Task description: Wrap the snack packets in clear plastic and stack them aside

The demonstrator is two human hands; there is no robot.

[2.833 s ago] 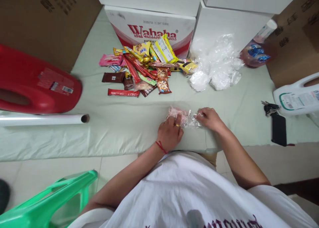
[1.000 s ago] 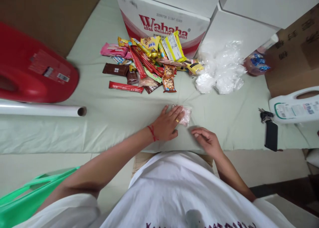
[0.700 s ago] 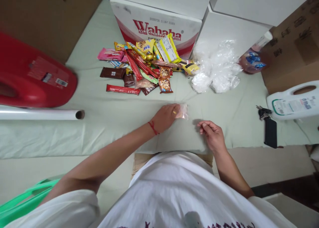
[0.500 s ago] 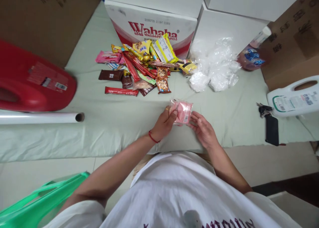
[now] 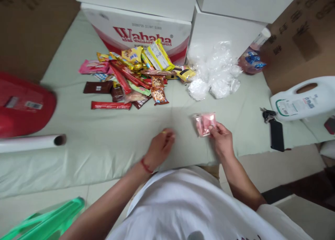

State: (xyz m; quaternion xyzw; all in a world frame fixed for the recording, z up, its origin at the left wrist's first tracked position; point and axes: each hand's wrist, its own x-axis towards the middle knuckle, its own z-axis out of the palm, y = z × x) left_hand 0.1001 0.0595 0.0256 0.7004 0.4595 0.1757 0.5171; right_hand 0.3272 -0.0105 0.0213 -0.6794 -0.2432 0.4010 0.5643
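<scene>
Between the thumb and fingers of my right hand (image 5: 223, 140) is a clear plastic packet with pink contents (image 5: 206, 124), held by its lower right corner just above the cloth. To the left, my left hand (image 5: 160, 146), with a red string on the wrist, is apart from the packet. Its fingers look curled, but motion smears the tips, and nothing shows in them. Beyond the hands lies a heap of wrapped snacks (image 5: 131, 72): red sticks, brown packets, yellow packs and a pink one. Right of the heap sit crumpled clear plastic bags (image 5: 211, 75).
A Wahaha carton (image 5: 146, 34) and white boxes back the cloth-covered surface (image 5: 104, 135). On the left are a red jug (image 5: 26, 103) and a white tube (image 5: 31, 142). A white jug (image 5: 303, 100), keys (image 5: 267, 114) and a black phone-like object (image 5: 276, 135) lie right. A green bag (image 5: 52, 219) is below.
The pink packet has passed from my left hand to my right hand and moved right. My left hand has let go and drawn back left. The whole view has shifted.
</scene>
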